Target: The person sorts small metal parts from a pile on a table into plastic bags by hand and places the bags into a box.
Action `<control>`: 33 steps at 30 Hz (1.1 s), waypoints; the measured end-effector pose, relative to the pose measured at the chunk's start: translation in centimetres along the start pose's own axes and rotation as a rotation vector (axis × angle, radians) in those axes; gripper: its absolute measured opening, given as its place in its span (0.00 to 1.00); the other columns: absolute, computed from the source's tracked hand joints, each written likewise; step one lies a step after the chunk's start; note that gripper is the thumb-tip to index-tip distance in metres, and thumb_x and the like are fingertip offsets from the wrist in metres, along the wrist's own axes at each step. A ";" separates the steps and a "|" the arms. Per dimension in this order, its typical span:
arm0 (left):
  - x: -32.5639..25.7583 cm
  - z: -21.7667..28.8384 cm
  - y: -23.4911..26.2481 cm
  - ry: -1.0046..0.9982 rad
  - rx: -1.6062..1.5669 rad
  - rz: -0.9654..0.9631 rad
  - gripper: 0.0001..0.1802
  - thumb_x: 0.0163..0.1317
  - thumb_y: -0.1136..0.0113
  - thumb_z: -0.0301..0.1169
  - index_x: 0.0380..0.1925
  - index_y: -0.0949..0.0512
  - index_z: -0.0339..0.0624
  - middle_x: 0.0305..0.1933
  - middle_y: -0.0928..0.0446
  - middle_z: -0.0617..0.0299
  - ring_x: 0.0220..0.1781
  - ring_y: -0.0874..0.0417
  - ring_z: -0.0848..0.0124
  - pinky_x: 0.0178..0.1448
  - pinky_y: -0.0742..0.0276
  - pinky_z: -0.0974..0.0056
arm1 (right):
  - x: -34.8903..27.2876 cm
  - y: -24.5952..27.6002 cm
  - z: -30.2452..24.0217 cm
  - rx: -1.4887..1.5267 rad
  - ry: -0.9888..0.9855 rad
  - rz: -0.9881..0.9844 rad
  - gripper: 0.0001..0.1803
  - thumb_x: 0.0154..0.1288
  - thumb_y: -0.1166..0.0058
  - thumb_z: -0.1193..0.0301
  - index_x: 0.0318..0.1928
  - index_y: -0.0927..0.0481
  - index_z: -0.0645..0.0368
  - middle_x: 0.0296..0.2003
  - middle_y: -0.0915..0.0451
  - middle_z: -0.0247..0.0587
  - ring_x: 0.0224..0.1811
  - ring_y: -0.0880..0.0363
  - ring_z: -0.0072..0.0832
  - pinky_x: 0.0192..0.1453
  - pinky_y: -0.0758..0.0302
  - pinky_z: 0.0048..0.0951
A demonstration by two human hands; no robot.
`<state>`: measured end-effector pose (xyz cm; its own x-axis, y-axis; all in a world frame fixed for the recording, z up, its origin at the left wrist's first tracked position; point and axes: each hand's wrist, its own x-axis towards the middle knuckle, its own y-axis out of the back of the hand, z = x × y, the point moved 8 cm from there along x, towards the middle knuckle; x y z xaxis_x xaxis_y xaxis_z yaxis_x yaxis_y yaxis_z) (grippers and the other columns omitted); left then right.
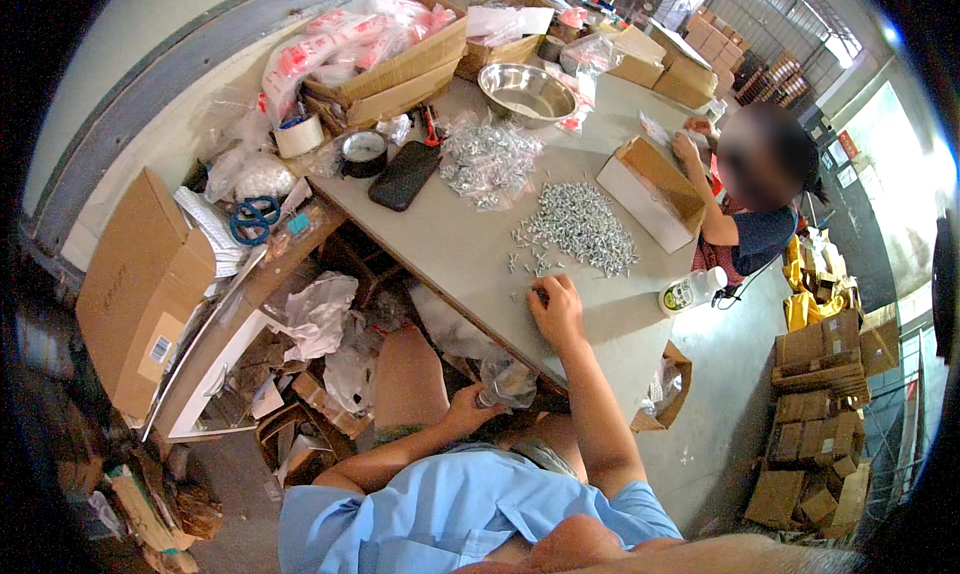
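A loose pile of small silver screws (582, 228) lies on the grey table (455, 259). My right hand (558, 309) rests at the pile's near edge with its fingers curled down; whatever they may hold is hidden. Below the table's edge, close to my lap, my left hand (468, 412) is closed on a clear plastic bag (511, 382). What the bag contains is unclear. Just behind the pile lies a heap of small clear bags of screws (488, 159). An open cardboard box (655, 194) stands to the pile's right.
A white bottle (692, 291) stands by the right edge. Farther back are a steel bowl (527, 92), a black phone (405, 176), a tape roll (363, 154) and a carton of plastic bags (400, 69). Blue scissors (254, 220) lie left. Another person (750, 194) works across the table.
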<state>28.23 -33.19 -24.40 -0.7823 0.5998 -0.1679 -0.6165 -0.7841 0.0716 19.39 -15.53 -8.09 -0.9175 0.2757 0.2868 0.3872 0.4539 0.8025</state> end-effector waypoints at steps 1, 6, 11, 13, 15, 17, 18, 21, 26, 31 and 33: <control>0.0 0.0 0.0 0.005 0.013 -0.005 0.20 0.51 0.34 0.35 0.43 0.23 0.37 0.42 0.19 0.53 0.45 0.19 0.65 0.50 0.26 0.61 | -0.3 0.0 0.1 -0.012 0.003 -0.027 0.10 0.53 0.43 0.70 0.37 0.22 0.58 0.37 0.25 0.47 0.40 0.25 0.44 0.46 0.28 0.39; 0.1 -0.3 -0.2 -0.090 0.003 0.005 0.20 0.51 0.34 0.33 0.44 0.24 0.38 0.43 0.20 0.53 0.46 0.20 0.64 0.51 0.27 0.61 | -2.7 -0.2 -1.5 0.072 0.076 -0.439 0.07 0.53 0.44 0.69 0.31 0.20 0.59 0.30 0.22 0.47 0.35 0.22 0.43 0.43 0.25 0.37; 0.1 -0.1 -0.3 -0.007 -0.006 -0.043 0.21 0.52 0.35 0.33 0.45 0.24 0.37 0.45 0.21 0.52 0.47 0.20 0.62 0.53 0.28 0.61 | -1.4 0.0 -1.8 0.207 -0.017 -0.582 0.08 0.53 0.43 0.69 0.33 0.20 0.60 0.32 0.21 0.47 0.36 0.22 0.39 0.42 0.25 0.36; 0.2 -1.0 -0.5 -0.055 -0.023 -0.008 0.20 0.52 0.35 0.33 0.45 0.24 0.37 0.44 0.20 0.54 0.47 0.20 0.64 0.52 0.28 0.62 | 0.4 0.5 -0.2 0.174 -0.096 -0.316 0.10 0.53 0.42 0.69 0.35 0.20 0.60 0.34 0.22 0.46 0.35 0.22 0.37 0.42 0.25 0.35; 0.3 -0.3 -0.2 -0.063 -0.042 0.000 0.20 0.53 0.35 0.33 0.44 0.24 0.36 0.44 0.20 0.55 0.46 0.20 0.66 0.52 0.27 0.62 | 1.5 1.2 0.7 0.120 -0.086 0.002 0.12 0.52 0.40 0.70 0.38 0.21 0.60 0.35 0.23 0.45 0.34 0.23 0.35 0.41 0.26 0.33; -0.2 1.6 0.3 -0.033 -0.065 -0.016 0.20 0.53 0.35 0.33 0.44 0.24 0.36 0.43 0.20 0.56 0.45 0.21 0.68 0.52 0.27 0.63 | 2.2 0.1 1.2 0.038 -0.025 0.023 0.12 0.53 0.42 0.71 0.40 0.22 0.60 0.37 0.25 0.46 0.35 0.23 0.38 0.42 0.26 0.35; -0.2 1.4 0.2 -0.018 -0.065 -0.028 0.20 0.53 0.35 0.34 0.44 0.24 0.36 0.43 0.20 0.57 0.45 0.21 0.69 0.51 0.26 0.64 | 2.5 -0.3 1.4 0.003 0.001 0.041 0.12 0.53 0.42 0.71 0.39 0.22 0.60 0.36 0.25 0.47 0.35 0.23 0.38 0.42 0.26 0.36; -0.3 1.3 0.1 0.007 -0.052 -0.041 0.19 0.54 0.35 0.34 0.44 0.24 0.36 0.42 0.19 0.58 0.44 0.21 0.71 0.51 0.26 0.64 | 2.6 -0.8 1.4 -0.070 0.050 0.064 0.10 0.53 0.42 0.71 0.37 0.22 0.59 0.34 0.24 0.47 0.36 0.23 0.40 0.42 0.27 0.38; -0.4 1.8 0.3 0.022 -0.023 -0.037 0.19 0.53 0.35 0.35 0.43 0.23 0.37 0.42 0.19 0.57 0.44 0.20 0.70 0.50 0.25 0.64 | 1.9 -0.5 1.5 -0.058 -0.014 0.048 0.11 0.51 0.42 0.70 0.36 0.22 0.59 0.32 0.24 0.47 0.35 0.24 0.42 0.41 0.27 0.38; 0.2 -0.8 -0.4 -0.046 -0.012 -0.017 0.20 0.52 0.35 0.36 0.43 0.23 0.37 0.42 0.19 0.55 0.44 0.19 0.67 0.50 0.26 0.62 | 1.4 0.4 1.4 0.014 0.009 0.153 0.12 0.50 0.42 0.70 0.36 0.24 0.60 0.31 0.24 0.47 0.34 0.24 0.42 0.40 0.28 0.38; 0.3 -0.6 -0.3 -0.045 -0.030 -0.019 0.20 0.52 0.35 0.36 0.43 0.23 0.37 0.43 0.20 0.54 0.44 0.19 0.66 0.51 0.26 0.62 | 1.5 0.3 1.3 -0.019 0.011 0.130 0.11 0.50 0.42 0.71 0.35 0.24 0.61 0.31 0.24 0.48 0.34 0.24 0.42 0.40 0.28 0.38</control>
<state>28.27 -32.86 -25.09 -0.7739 0.6210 -0.1243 -0.6292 -0.7763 0.0391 18.21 -13.90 -8.10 -0.8605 0.3217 0.3950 0.5015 0.3988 0.7678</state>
